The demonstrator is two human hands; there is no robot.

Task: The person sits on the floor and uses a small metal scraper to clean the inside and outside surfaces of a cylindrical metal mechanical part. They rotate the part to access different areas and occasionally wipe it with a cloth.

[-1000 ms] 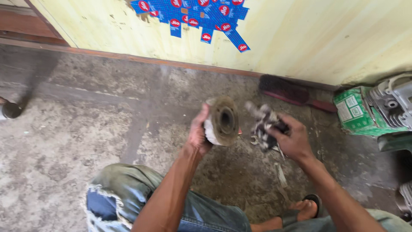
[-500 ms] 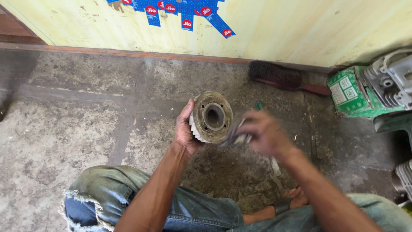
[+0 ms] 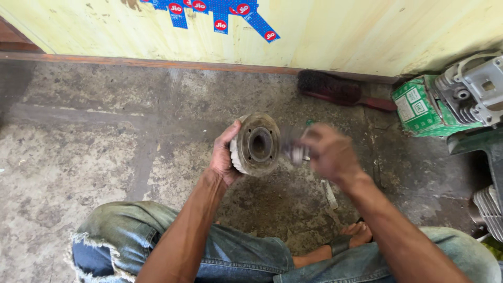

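Observation:
My left hand (image 3: 224, 155) grips a round finned metal cylinder (image 3: 255, 144), dirty brown on its flat face with a dark bore in the middle and pale fins at its side. My right hand (image 3: 329, 152) is blurred just to the right of the cylinder's face and holds a crumpled dark-and-white rag (image 3: 294, 152) that touches or nearly touches the cylinder's rim. Both hands are over a stained concrete floor (image 3: 94, 141), above my knees in torn blue jeans (image 3: 157, 246).
A red-handled brush (image 3: 340, 90) lies by the yellow wall (image 3: 367, 36). A green box (image 3: 419, 107) and a grey finned engine part (image 3: 469, 89) stand at right, with more metal parts (image 3: 484, 207) below. Small tools (image 3: 330, 194) lie on the floor near my sandalled foot (image 3: 353, 238).
My right hand brought the rag from the right up to the cylinder's face and is moving fast against it. The cylinder's face has turned more toward me. The camera drifted.

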